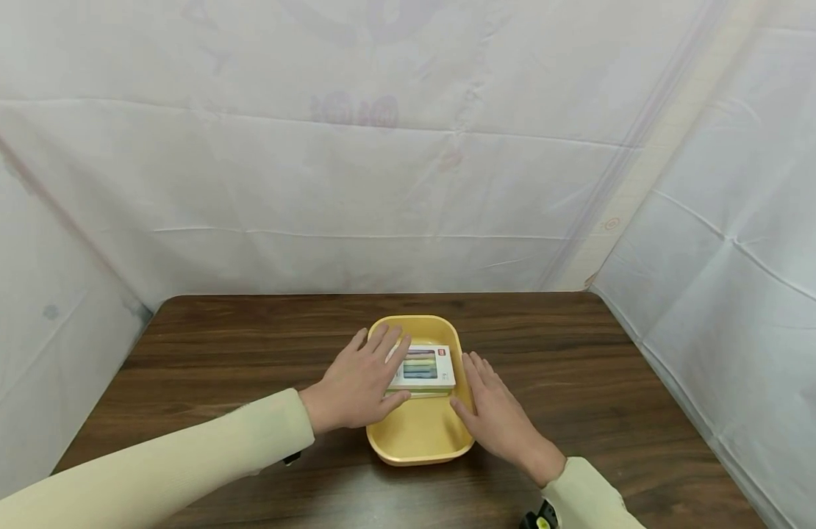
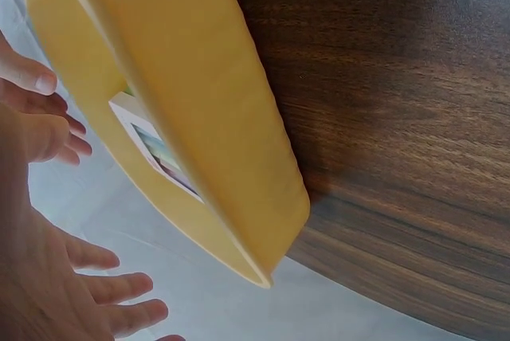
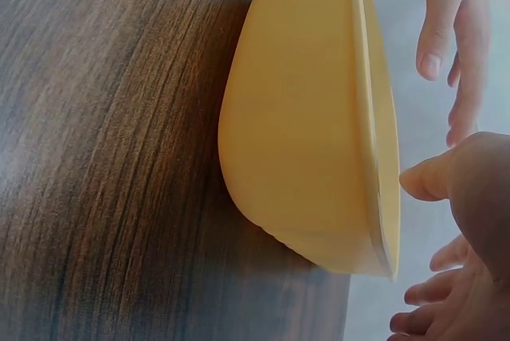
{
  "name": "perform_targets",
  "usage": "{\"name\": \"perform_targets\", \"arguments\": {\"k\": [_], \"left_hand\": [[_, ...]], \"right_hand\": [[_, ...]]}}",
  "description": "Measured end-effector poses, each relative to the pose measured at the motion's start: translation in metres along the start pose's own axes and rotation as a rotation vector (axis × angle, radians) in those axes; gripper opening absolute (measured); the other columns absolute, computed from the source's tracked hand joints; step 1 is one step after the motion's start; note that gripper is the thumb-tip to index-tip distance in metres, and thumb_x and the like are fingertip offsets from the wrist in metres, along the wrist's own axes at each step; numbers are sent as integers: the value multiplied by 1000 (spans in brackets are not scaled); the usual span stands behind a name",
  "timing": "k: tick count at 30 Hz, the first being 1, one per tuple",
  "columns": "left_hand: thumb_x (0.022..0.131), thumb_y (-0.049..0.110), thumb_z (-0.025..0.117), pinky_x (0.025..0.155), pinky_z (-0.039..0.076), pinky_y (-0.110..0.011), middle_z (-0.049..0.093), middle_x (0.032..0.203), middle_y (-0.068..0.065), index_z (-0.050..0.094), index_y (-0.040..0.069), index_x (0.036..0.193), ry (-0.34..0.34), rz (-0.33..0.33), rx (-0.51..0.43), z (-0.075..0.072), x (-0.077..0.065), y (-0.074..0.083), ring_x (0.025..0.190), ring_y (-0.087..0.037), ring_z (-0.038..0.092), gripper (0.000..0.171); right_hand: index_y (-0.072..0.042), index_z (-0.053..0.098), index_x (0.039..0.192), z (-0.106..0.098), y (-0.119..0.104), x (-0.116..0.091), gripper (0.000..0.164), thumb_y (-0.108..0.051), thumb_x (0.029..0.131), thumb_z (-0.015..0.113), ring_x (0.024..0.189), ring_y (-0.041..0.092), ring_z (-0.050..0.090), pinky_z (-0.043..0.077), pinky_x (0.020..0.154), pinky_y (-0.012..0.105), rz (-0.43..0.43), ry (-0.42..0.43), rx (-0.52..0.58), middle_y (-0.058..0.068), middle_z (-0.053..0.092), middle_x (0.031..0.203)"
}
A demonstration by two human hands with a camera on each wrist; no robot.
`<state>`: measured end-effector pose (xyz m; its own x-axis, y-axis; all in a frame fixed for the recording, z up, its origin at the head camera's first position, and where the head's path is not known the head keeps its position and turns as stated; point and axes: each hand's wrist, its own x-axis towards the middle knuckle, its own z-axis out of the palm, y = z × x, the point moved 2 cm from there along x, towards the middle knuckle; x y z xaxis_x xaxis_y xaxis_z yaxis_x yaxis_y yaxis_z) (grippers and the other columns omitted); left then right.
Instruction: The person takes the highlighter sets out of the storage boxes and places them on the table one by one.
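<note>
A yellow plastic basin [image 1: 424, 433] stands on the table, its long side running away from me. Inside it lies a flat white box [image 1: 442, 364] with a window showing pastel-coloured sticks; a green edge shows beneath the box. My left hand [image 1: 358, 382] hovers over the basin's left rim with fingers straight and spread, covering the box's left end in the head view. At the right rim is my right hand [image 1: 497, 411], fingers extended, thumb over the rim. Both wrist views show the hands above the basin's rim, holding nothing.
The dark wood-grain table [image 1: 249, 330] reaches back to a white sheet wall [image 1: 381, 184]. Further white sheeting [image 1: 745, 294] hangs along the right side, and more on the left. Each wrist carries a dark strapped device below its pale sleeve.
</note>
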<state>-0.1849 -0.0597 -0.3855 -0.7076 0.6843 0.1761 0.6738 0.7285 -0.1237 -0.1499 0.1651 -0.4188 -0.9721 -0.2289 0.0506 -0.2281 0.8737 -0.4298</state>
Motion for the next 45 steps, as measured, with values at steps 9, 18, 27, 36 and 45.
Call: {"name": "perform_targets", "arguments": {"k": [9, 18, 27, 36, 45], "left_hand": [[92, 58, 50, 109, 34, -56, 39, 149, -18, 38, 2, 146, 5, 8, -30, 1, 3, 4, 139, -35, 37, 78], [93, 57, 50, 111, 33, -55, 37, 151, -18, 35, 3, 148, -30, -4, -33, 5, 4, 6, 140, -35, 36, 78], [93, 52, 54, 109, 36, -52, 41, 149, -17, 37, 3, 147, -29, 12, -20, 10, 8, 6, 139, -34, 39, 75], [93, 51, 54, 109, 37, -50, 42, 148, -16, 36, 4, 147, -43, 6, -14, 13, 10, 4, 137, -33, 41, 74], [93, 50, 54, 107, 38, -50, 42, 147, -17, 37, 4, 147, -51, -5, -52, 18, 12, 1, 136, -33, 42, 73]], "right_hand": [[-1, 24, 152, 1, 4, -1, 75, -30, 94, 61, 145, 40, 25, 26, 114, 56, 9, -9, 21, 21, 26, 157], [-1, 24, 152, 1, 4, -1, 73, -29, 96, 60, 146, 40, 24, 26, 114, 56, 15, -12, 25, 21, 26, 157], [0, 24, 152, 3, 4, 0, 74, -30, 95, 61, 145, 40, 26, 25, 115, 55, 13, -23, 17, 22, 28, 156], [0, 23, 152, 3, 6, 3, 75, -30, 95, 61, 146, 39, 25, 24, 115, 55, 21, -35, 10, 21, 26, 157], [0, 24, 152, 4, 6, 5, 72, -29, 96, 59, 145, 39, 26, 25, 115, 54, 31, -30, -8, 22, 27, 156]]}}
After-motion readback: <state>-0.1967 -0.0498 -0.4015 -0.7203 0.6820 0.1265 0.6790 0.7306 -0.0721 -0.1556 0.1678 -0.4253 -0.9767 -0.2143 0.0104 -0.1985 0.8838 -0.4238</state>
